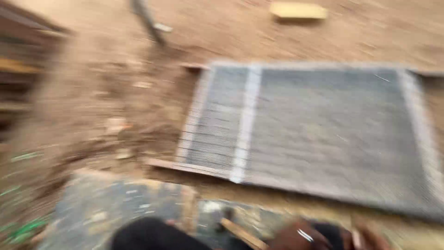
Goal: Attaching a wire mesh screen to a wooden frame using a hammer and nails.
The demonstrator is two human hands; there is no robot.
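- Hand [300, 237]: showing at the bottom edge of the frame, just below the near edge of the mesh screen; a pale ring is sitting on one finger. Heavy blur is hiding the fingers, so whether they are spread or curled, and whether this is the left or right hand, cannot be told. It is not visibly gripping anything.
- Wooden stick [241, 234]: lying slantwise just left of the hand, below the screen's near edge.
- Dark rounded shape [148, 234]: sitting further left at the bottom edge, probably a knee or clothing; too blurred to say.
- Speckled grey slab [115, 203]: lying below and left of the screen's near left corner.
- Mesh screen [319, 134]: a large grey rectangular panel of fine wire in a pale frame, with one pale crossbar running near its left end; it is lying flat on the brown earth, filling the middle and right of the view.
- Loose soil heap [111, 102]: spreading to the left of the screen.
- Yellowish block [298, 10]: resting on the ground well beyond the screen's far edge.
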